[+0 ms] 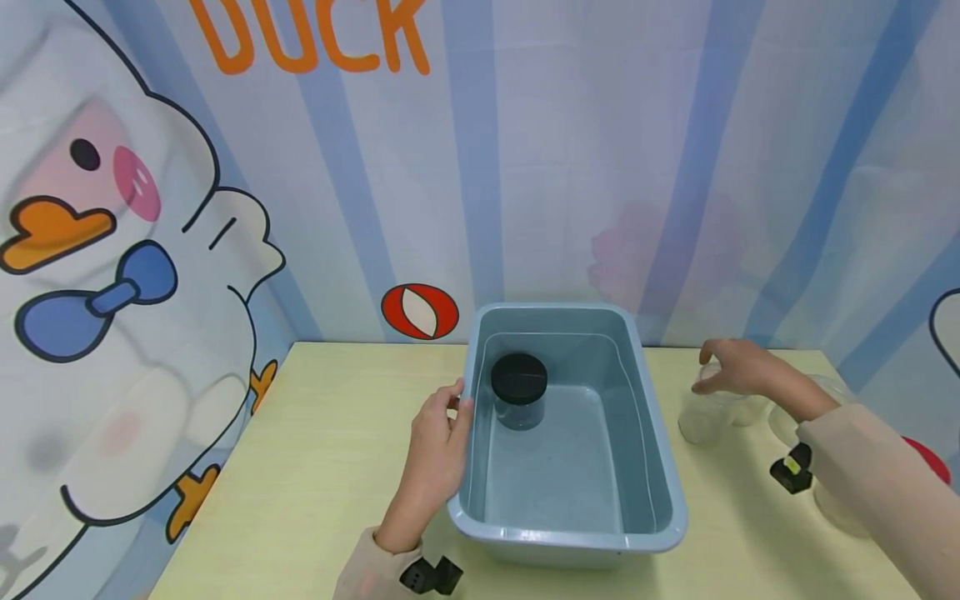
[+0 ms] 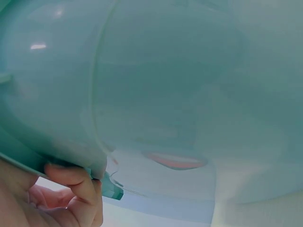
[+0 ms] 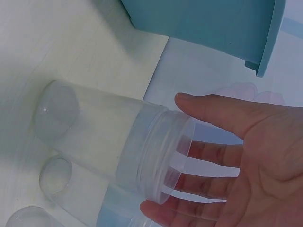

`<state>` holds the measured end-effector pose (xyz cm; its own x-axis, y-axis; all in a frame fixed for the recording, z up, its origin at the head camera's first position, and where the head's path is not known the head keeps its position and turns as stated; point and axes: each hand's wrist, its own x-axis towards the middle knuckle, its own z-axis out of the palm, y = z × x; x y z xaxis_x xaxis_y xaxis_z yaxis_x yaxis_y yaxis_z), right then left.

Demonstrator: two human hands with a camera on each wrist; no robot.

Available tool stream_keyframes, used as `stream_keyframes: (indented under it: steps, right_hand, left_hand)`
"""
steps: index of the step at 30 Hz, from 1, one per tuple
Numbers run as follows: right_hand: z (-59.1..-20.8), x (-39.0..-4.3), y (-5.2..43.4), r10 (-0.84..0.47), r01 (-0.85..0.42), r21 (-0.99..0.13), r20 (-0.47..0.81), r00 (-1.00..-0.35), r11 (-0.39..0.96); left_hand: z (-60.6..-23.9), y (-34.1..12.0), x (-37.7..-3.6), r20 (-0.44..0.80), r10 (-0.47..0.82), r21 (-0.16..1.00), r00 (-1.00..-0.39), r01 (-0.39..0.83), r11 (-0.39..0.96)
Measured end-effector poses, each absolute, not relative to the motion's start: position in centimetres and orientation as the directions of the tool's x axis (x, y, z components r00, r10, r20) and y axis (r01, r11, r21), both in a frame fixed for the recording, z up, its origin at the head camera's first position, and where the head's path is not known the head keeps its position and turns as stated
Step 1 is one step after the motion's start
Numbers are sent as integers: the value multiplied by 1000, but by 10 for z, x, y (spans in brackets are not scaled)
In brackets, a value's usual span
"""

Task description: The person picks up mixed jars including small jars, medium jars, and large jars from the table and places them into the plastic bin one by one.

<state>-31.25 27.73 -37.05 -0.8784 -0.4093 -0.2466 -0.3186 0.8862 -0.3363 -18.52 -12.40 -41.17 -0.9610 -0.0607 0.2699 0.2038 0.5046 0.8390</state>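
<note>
At the left side of a blue-grey plastic tub, my left hand grips the rim. In the left wrist view its fingers curl under the tub's edge. A clear jar with a black lid stands inside the tub, near its left wall. Right of the tub, my right hand holds the top of a clear jar whose base is on the table. Thumb and fingers straddle the jar's open, threaded rim in the right wrist view. A second clear jar stands close beside it.
More clear containers stand on the pale yellow table at the right, partly hidden by my right forearm and sleeve. Behind the table hangs a striped curtain with a duck print.
</note>
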Motion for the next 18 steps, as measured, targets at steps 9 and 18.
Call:
stream_keyframes:
  steps: [9,18]
  right_hand:
    - [-369,-312,276,-407,-313,-334,-264,-874,889]
    - [-370,-314,277,-413,-325,-326,-252,-875,888]
  left_hand:
    - [-412,-124,-185,270,-60,838,-961,204,506]
    - [-412,-124,-185,264,-62,841,-962,199,504]
